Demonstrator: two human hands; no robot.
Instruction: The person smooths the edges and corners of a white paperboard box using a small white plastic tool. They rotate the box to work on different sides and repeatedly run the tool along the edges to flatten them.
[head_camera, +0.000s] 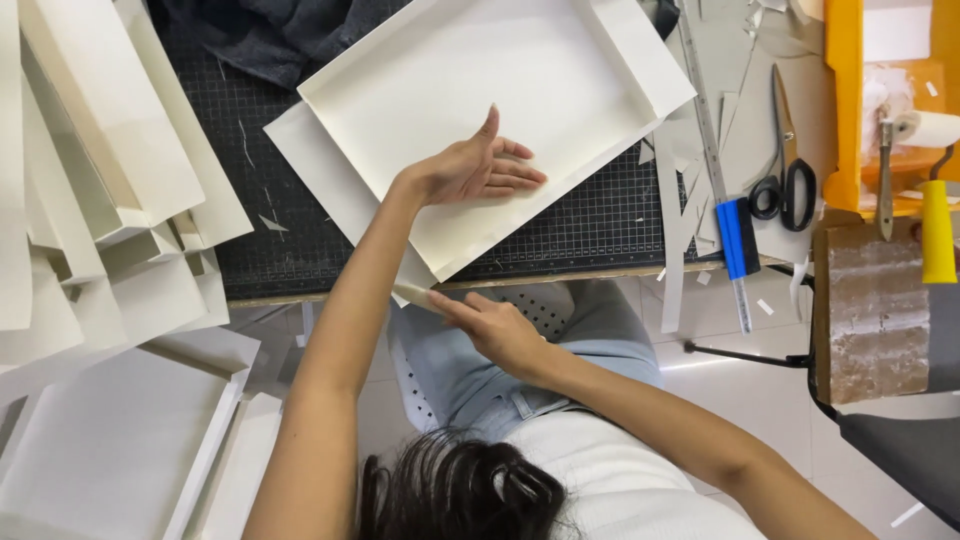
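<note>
A shallow white cardboard box (470, 70) lies tilted on a black cutting mat (270, 210), with its flaps folded out. My left hand (480, 168) rests flat inside the box near its near wall, fingers stretched out and pressing on the bottom. My right hand (495, 328) is below the table's front edge, above my lap. Its fingers pinch the corner of the box's outer flap (415, 292), which sticks out over the edge.
Stacks of folded white boxes (100, 170) fill the left side, with more on the floor (120, 440). To the right lie a metal ruler (703, 100), black scissors (785, 185), a blue-handled tool (738, 235), paper scraps, a yellow-handled tool (937, 232) and a brown block (872, 310).
</note>
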